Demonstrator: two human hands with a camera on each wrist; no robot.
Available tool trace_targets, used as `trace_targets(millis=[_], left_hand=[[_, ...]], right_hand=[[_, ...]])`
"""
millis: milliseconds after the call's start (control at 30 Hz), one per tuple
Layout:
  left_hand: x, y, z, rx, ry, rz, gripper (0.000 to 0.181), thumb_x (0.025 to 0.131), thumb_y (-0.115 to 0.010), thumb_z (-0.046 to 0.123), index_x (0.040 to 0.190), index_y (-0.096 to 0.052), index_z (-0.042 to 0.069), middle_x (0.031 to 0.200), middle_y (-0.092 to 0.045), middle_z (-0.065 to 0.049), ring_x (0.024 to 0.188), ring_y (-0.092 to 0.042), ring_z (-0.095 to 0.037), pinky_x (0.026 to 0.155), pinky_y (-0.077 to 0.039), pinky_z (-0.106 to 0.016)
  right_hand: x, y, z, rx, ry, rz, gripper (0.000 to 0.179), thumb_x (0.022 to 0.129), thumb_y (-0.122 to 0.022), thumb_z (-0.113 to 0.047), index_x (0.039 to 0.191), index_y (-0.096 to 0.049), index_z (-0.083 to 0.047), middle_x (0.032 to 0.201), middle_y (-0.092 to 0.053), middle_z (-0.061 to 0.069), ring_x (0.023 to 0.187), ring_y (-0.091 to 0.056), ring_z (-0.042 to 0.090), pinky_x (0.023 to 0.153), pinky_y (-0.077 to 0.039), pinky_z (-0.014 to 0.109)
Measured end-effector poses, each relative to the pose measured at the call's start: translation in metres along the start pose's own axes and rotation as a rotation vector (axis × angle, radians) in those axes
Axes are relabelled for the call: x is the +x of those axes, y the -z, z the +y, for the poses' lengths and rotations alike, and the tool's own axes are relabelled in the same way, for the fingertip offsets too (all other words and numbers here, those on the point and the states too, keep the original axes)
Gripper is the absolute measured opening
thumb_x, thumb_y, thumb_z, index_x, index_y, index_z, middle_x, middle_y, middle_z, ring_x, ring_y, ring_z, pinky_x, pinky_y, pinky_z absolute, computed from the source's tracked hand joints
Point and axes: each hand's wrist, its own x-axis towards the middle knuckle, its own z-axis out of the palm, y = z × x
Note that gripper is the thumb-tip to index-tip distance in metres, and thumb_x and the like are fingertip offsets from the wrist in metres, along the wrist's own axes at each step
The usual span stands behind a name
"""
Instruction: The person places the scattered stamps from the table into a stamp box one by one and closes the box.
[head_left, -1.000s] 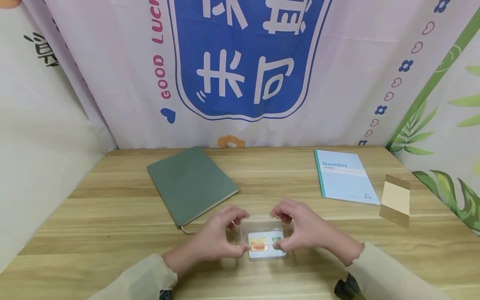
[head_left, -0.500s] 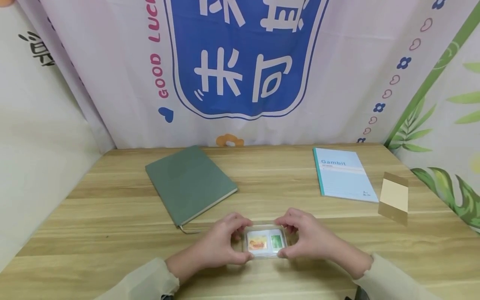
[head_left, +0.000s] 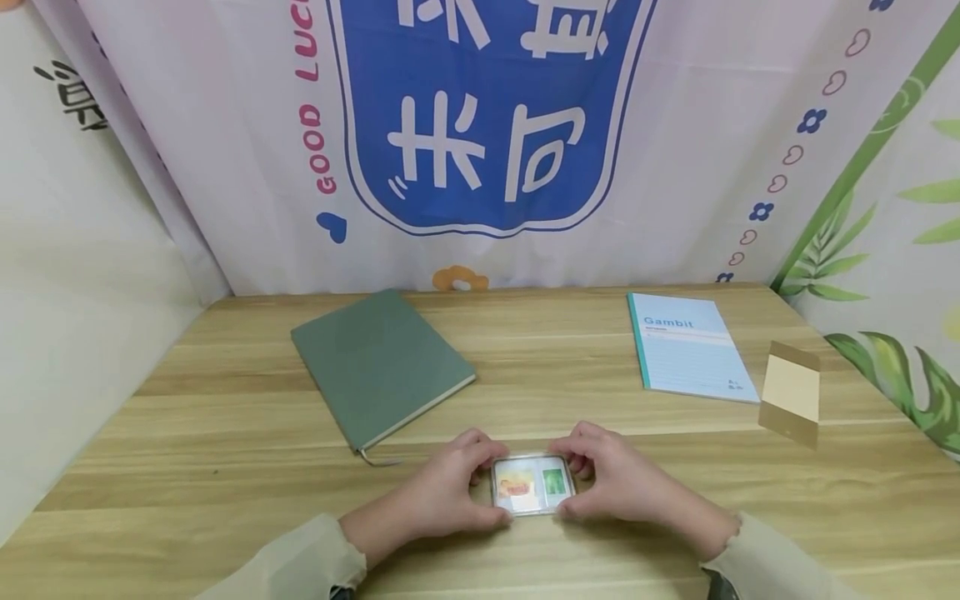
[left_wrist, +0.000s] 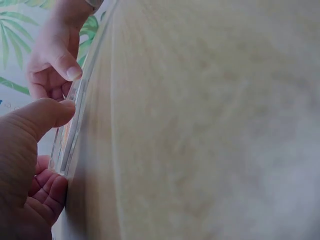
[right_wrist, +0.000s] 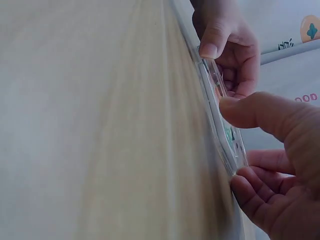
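A small clear plastic case (head_left: pixel 532 485) lies between both hands near the front of the table. Through its lid show a white insert with a yellow-orange picture on the left and a green one on the right. My left hand (head_left: pixel 459 485) pinches the case's left side, thumb at the near corner and fingers at the far one. On the opposite side, my right hand (head_left: pixel 617 479) grips it the same way. Seen edge-on in the left wrist view, the case (left_wrist: pixel 71 131) looks thin and flat. The right wrist view shows both thumbs on top of the case (right_wrist: pixel 214 107).
A dark green hardcover notebook (head_left: pixel 382 367) with a ribbon lies behind my left hand. Back right is a light blue "Gambit" notebook (head_left: pixel 690 346), beside a brown and cream card-like piece (head_left: pixel 791 393). A printed cloth (head_left: pixel 255 167) hangs behind the wooden table (head_left: pixel 225 417).
The clear lid, tilted up at the far side a second ago, has come down level over the insert. Both hands have lowered with it and still hold the sides.
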Motion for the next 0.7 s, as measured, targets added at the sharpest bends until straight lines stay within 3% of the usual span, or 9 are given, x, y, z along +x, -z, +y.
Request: trace_targets(millis=[367, 500, 700], left_hand=[[0.0033, 0.0026, 0.0014, 0.032, 0.019, -0.051, 0.056, 0.07, -0.079, 0.03, 0.118, -0.058, 0.011, 0.101, -0.047, 0.005, 0.083, -0.045, -0.007, 0.071, -0.041, -0.019], [0.0038, 0.0026, 0.0019, 0.025, 0.053, -0.069, 0.057, 0.071, -0.079, 0.031, 0.12, -0.057, 0.012, 0.103, -0.046, 0.006, 0.085, -0.045, -0.008, 0.074, -0.041, -0.02], [0.0011, 0.0009, 0.0028, 0.028, 0.092, -0.055, 0.059, 0.07, -0.079, 0.031, 0.121, -0.057, 0.013, 0.104, -0.047, 0.006, 0.09, -0.046, -0.009, 0.077, -0.042, -0.023]], right_hand=[[0.0009, -0.0016, 0.0013, 0.004, -0.049, -0.016, 0.056, 0.065, -0.082, -0.026, 0.114, -0.062, -0.006, 0.091, -0.048, -0.002, 0.082, -0.046, 0.009, 0.071, -0.044, 0.02], [0.0011, -0.0023, 0.0013, 0.012, -0.068, -0.022, 0.055, 0.065, -0.082, -0.027, 0.112, -0.062, -0.008, 0.094, -0.048, -0.002, 0.084, -0.045, 0.01, 0.073, -0.043, 0.02], [0.0011, -0.004, 0.0018, 0.049, -0.073, -0.021, 0.056, 0.065, -0.082, -0.027, 0.113, -0.061, -0.007, 0.095, -0.048, 0.0, 0.086, -0.044, 0.011, 0.074, -0.043, 0.02]])
